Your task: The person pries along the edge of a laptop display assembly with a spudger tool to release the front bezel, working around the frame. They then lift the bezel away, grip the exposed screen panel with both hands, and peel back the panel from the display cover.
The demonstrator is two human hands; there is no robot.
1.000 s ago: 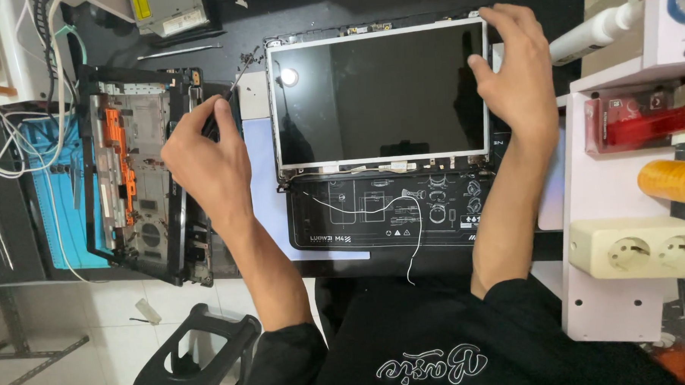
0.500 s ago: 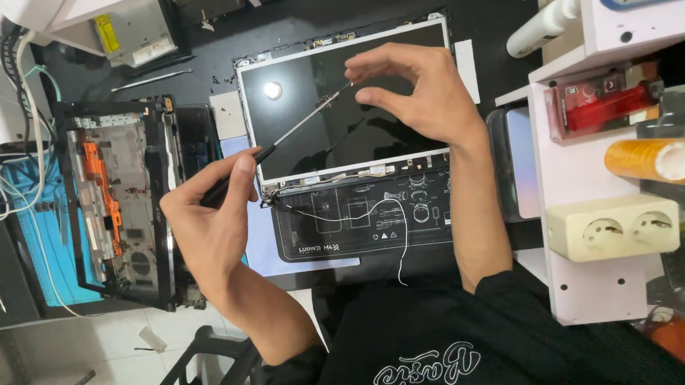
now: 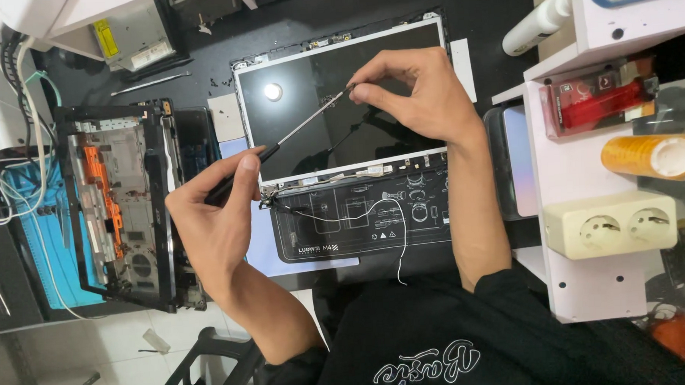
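Observation:
A laptop screen panel (image 3: 333,132) with a glossy black face lies flat on the dark bench, a lamp reflected in it. My left hand (image 3: 214,212) grips the black handle of a long screwdriver (image 3: 298,129) at the panel's lower left corner. Its metal shaft slants up across the glass. My right hand (image 3: 423,98) hovers over the panel's upper right, thumb and forefinger pinched at the screwdriver's tip. A thin white cable (image 3: 393,229) trails from the panel's lower edge over a black mat (image 3: 359,222).
An opened laptop base (image 3: 119,208) with orange parts lies at the left on a blue mat (image 3: 33,241). At the right stands a white shelf unit (image 3: 578,207) with a double socket (image 3: 617,225), an orange tape roll (image 3: 649,155) and a red box (image 3: 597,100). A white bottle (image 3: 538,22) lies behind.
My left hand picked up the screwdriver and brought it over the screen. My right hand left the panel's right edge and came to the screwdriver's tip. The view shifted.

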